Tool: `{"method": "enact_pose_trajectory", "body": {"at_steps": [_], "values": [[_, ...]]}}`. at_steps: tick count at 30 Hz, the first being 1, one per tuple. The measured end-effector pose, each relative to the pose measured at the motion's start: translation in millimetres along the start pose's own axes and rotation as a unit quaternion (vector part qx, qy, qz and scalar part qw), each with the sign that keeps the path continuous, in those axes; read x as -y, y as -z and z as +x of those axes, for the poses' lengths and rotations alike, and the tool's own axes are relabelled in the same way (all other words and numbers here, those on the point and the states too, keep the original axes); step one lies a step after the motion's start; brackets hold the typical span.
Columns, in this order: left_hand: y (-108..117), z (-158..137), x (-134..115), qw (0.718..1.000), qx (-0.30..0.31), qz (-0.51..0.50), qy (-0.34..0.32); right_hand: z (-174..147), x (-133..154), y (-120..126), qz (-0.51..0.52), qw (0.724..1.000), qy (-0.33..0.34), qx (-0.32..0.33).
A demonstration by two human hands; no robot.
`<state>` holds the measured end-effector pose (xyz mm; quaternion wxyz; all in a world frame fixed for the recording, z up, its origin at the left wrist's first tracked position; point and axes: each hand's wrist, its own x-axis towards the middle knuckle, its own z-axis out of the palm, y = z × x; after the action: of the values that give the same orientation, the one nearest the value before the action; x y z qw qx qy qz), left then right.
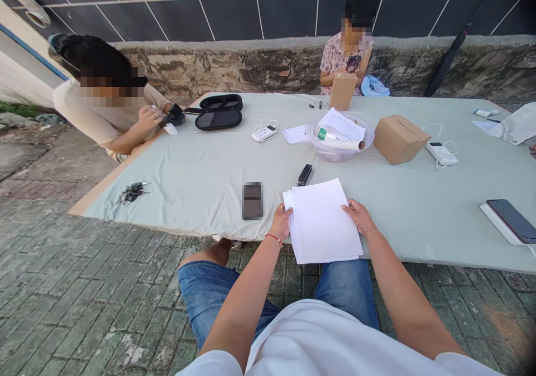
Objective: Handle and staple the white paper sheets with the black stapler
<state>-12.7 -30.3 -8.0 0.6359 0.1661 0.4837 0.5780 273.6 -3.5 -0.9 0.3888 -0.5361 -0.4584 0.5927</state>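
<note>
Head camera view: both hands hold a small stack of white paper (pixel 325 222) at the near side of the table (pixel 201 186), with its lower edge reaching past the table's edge, above the person's lap. The left hand (pixel 282 222) pinches the stack's left edge, thumb on top; the right hand (pixel 359 217) grips the right edge in the same way, a little higher up. Both grips are closed on the paper, though the fingers beneath are mostly hidden. The sheets are not quite even, and several edges fan out on the left side. A red bracelet (pixel 274 239) circles the left wrist.

Just beyond the top of the stack lies a black stapler (pixel 305 175). A dark, blurred rectangular object (pixel 252 201) lies to the left of the left hand, and a bunch of keys (pixel 133 193) is well apart, near the table's left end. Farther back, a clear plastic bowl (pixel 335 156) holds papers and a cardboard tube, with a cardboard box (pixel 400 139) just to its right. Two people sit at the table: one at the left end (pixel 94 108), one across the far side (pixel 329 61), behind a smaller box (pixel 343 92).
</note>
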Motion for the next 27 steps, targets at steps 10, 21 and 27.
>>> {"method": "enact_pose_trajectory", "body": {"at_steps": [10, 21, 27], "values": [[-0.5, -0.6, -0.9, 1.000, -0.012, -0.008, 0.001, 1.5, -3.9, 3.7, -0.006, 1.000, -0.007, -0.003], [1.9, 0.5, 2.6, 1.000, 0.007, 0.003, -0.019, 4.9, -4.8, 4.1, -0.025, 1.000, -0.009, -0.010], [-6.0, -1.4, 1.1, 1.000, 0.020, -0.003, 0.009, 3.5, 4.6, -5.4, -0.010, 0.998, -0.032, 0.048]]}}
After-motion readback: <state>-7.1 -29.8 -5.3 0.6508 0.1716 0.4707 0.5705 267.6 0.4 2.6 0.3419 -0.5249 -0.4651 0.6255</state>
